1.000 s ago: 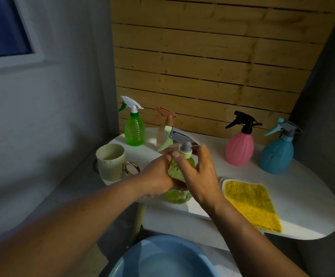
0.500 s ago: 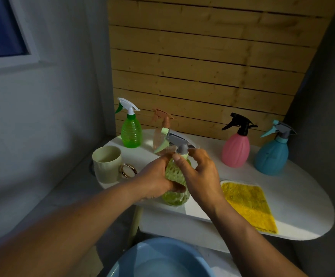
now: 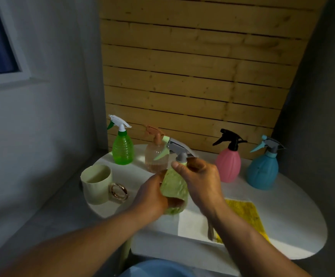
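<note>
1. If the collar lets go suddenly under my twist, the pale green spray bottle (image 3: 174,186) could slip from my left hand (image 3: 152,198) and spill over the worktop (image 3: 282,196) and yellow cloth (image 3: 246,214) (its bumpy sides should help).
2. It is held roughly upright at the worktop's near edge, in front of the peach bottle (image 3: 155,156).
3. Left fingers curl round its body from the left.
4. My right hand (image 3: 200,182) arches over, thumb and fingers pinching the neck under the grey spray head (image 3: 177,149).

No text is readable on the pale green spray bottle (image 3: 174,186) or elsewhere, perhaps through dimness.
</note>
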### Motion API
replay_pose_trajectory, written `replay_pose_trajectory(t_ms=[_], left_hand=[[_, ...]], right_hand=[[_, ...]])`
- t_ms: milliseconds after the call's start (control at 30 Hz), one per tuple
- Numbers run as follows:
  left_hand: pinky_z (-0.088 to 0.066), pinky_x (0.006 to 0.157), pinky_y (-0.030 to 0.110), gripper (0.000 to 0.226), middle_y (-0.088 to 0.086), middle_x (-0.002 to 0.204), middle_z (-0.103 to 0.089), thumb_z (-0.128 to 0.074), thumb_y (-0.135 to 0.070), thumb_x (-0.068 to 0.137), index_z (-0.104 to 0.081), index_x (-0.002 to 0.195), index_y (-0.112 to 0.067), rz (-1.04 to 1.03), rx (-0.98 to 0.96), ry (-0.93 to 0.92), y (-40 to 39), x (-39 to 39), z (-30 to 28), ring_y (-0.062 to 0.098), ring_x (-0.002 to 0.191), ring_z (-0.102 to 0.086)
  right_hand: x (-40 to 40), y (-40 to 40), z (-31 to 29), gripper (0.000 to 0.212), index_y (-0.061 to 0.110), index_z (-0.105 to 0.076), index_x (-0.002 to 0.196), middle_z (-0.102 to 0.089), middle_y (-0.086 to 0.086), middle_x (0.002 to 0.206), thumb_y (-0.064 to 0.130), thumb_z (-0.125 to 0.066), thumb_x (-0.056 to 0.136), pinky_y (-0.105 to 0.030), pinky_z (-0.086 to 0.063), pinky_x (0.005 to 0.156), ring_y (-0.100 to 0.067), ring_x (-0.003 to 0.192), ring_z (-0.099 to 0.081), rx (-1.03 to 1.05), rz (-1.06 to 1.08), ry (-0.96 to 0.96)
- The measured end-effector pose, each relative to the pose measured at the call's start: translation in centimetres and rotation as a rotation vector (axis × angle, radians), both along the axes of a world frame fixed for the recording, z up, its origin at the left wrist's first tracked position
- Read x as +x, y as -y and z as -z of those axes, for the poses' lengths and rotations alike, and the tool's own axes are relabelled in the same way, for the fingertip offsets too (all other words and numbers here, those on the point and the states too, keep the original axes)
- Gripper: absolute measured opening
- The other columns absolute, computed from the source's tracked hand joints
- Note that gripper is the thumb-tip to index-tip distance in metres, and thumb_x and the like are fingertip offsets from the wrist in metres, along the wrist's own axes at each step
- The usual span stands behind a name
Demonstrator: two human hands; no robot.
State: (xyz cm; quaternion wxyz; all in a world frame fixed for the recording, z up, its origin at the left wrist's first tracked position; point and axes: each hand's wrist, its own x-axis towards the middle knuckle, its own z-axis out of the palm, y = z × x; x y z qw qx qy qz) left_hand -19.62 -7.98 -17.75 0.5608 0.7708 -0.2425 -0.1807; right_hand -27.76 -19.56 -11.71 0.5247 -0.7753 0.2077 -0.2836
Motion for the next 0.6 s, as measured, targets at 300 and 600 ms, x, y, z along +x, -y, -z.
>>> replay_pose_trajectory(t_ms=[300,600], left_hand=[[-0.053,0.089,0.019,0.064,-0.014,0.114,-0.069,-0.093,-0.012,0.072,-0.062,0.124,-0.031,0.092,-0.064,0.171,7.7,4.3,-2.7,0.008,0.108,-0.067],[-0.057,0.092,0.036,0.079,-0.016,0.114,-0.072,-0.096,-0.034,0.059,-0.06,0.13,-0.041,0.079,-0.021,0.08,12.0,8.3,-0.3,0.01,0.109,-0.068]], right_hand=[[4.6,8.8,-7.1,0.05,0.021,-0.066,0.11,-0.074,0.0,0.097,0.027,-0.094,0.069,-0.033,-0.058,0.076,-0.015,0.086,-0.071,-0.104,-0.047,-0.132],[8.5,14.2,-8.9,0.027,0.029,-0.077,0.096,-0.071,0.003,0.08,0.042,-0.085,0.073,-0.033,-0.051,0.067,-0.015,0.065,-0.058,-0.593,-0.067,-0.409]])
